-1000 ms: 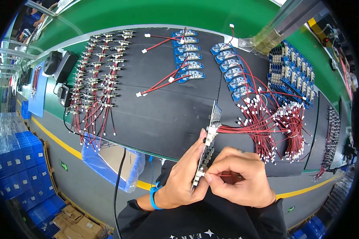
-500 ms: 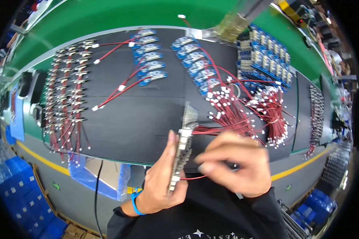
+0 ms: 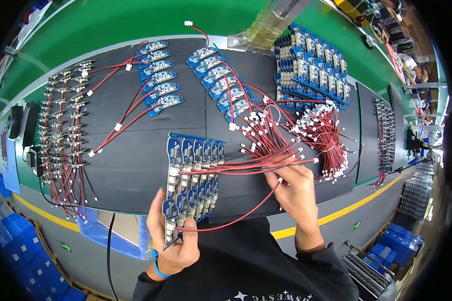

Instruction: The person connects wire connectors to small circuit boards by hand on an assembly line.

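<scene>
My left hand (image 3: 178,243) grips the lower end of a blue circuit board panel (image 3: 198,188), its components facing me. Several red-and-black cables (image 3: 236,168) run from plugs along the panel to the right. A single red cable (image 3: 246,219) leaves the lower row and curves up to a white connector beside my right hand (image 3: 297,193). My right hand's fingers close on cables at the lower edge of a loose cable bundle (image 3: 268,133); the fingertips are partly hidden among the wires.
A tied cable bundle (image 3: 331,145) lies right of the loose one, below stacked blue panels (image 3: 316,65). Two board strips, one at left (image 3: 158,78) and one nearer the middle (image 3: 218,75), lie on the black mat (image 3: 120,175). Rows of wired boards (image 3: 68,125) stand at far left.
The panel has turned from edge-on to show its face, and it now sits further left. My right hand has moved from beside the panel up to the loose cable bundle.
</scene>
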A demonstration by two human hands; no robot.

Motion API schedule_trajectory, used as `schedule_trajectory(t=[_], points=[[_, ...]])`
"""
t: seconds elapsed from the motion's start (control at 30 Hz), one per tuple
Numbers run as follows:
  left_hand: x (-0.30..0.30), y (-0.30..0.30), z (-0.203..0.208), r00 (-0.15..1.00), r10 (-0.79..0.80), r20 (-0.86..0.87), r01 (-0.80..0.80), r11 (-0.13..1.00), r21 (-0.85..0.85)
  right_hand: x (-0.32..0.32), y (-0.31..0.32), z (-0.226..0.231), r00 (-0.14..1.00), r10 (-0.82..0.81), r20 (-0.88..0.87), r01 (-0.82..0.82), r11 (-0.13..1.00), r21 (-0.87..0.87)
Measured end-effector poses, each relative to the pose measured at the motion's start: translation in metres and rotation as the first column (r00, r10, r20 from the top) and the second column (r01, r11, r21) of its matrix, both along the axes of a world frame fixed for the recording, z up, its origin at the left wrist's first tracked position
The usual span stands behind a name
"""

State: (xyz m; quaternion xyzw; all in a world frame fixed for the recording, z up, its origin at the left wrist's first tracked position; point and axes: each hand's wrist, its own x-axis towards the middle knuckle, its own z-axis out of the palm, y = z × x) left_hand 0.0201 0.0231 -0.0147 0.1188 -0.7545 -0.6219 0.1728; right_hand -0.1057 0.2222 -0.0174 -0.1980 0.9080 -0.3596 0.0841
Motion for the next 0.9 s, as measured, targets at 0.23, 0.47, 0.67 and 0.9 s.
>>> schedule_trajectory(t=[0.23,0.47,0.67,0.9], points=[[0.012,0.005,-0.007,0.971,0.207,0.117,-0.231,0.941,0.247,-0.006,-0.024,-0.029,0.954,0.036,-0.298,0.014,0.987,0.162],[0.003,0.004,-0.008,0.998,0.056,0.003,-0.055,0.951,0.305,-0.016,-0.015,-0.011,0.872,0.322,-0.369,-0.354,0.935,-0.021],[0.001,0.008,0.000,0.999,-0.037,0.006,0.034,0.964,0.264,-0.004,-0.032,0.000,0.857,0.429,-0.285,-0.508,0.793,-0.335],[-0.004,0.010,-0.001,0.987,-0.145,-0.065,0.155,0.971,0.182,0.011,-0.053,0.016,0.884,0.434,-0.176,-0.463,0.754,-0.466]])
